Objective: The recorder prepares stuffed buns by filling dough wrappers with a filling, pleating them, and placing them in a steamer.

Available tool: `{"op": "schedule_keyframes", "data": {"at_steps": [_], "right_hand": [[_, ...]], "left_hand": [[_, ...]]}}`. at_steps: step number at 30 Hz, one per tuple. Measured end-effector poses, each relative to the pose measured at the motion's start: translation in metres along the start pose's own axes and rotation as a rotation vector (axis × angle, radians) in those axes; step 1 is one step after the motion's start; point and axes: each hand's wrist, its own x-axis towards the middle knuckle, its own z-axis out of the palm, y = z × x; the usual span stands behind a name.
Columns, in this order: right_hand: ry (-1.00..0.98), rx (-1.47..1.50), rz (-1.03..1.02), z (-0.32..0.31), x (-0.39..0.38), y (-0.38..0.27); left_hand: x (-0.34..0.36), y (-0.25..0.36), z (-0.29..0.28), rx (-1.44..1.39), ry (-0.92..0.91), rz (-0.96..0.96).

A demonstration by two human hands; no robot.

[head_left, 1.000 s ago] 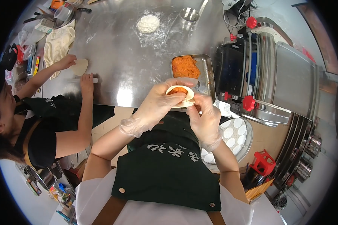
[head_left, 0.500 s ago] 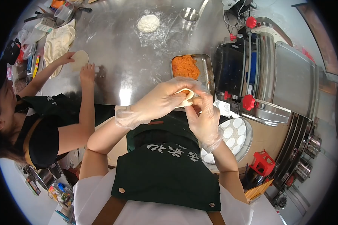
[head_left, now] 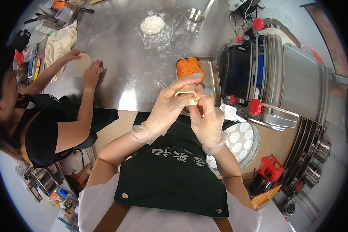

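A pale dough wrapper (head_left: 188, 92) is cupped in my left hand (head_left: 163, 110), which wears a clear plastic glove. Its rim stands up in a curved fold on the left, and small pleats are gathered on the right. My right hand (head_left: 207, 120), also gloved, pinches those pleats between thumb and fingers. What lies inside the wrapper is mostly hidden by my fingers. Just beyond my hands is a metal tray (head_left: 217, 77) with an orange, mashed-looking filling (head_left: 190, 68) heaped in its left part.
On the left, a co-worker's hands (head_left: 92, 73) handle a flat dough round (head_left: 81, 65) near a cream cloth-like sheet (head_left: 60, 40). Flour (head_left: 152, 24) and a metal cup (head_left: 195, 15) sit farther back. A roller machine (head_left: 274, 73) stands right; a round pan (head_left: 255, 149) holds white discs below.
My left hand has tilted more upright and moved slightly left, and the orange inside the wrapper no longer shows. The co-worker's right hand has shifted and spread its fingers beside the dough round.
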Motion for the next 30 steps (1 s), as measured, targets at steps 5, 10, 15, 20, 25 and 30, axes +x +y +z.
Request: {"op": "schedule_keyframes", "data": {"at_steps": [5,10,15,20,25,30], "right_hand": [[0.040,-0.050,-0.221,-0.001,0.007,0.003],[-0.019,0.001,0.001,0.002,0.006,0.000],[0.047,0.059,-0.026,0.007,0.002,0.008],[0.065,0.058,0.065,0.013,0.004,-0.003],[0.003,-0.045,-0.053,0.005,0.009,0.000],[-0.019,0.004,-0.032,0.008,0.004,-0.003]], "left_hand": [[-0.001,0.009,-0.008,-0.028,-0.067,0.005],[0.007,-0.003,-0.018,0.398,-0.155,0.242],[0.004,-0.005,-0.001,0.179,0.009,0.237],[0.005,-0.020,0.005,0.036,0.099,0.260],[0.005,-0.013,0.000,0.176,0.046,0.280],[0.004,-0.009,-0.007,0.282,0.016,0.256]]}}
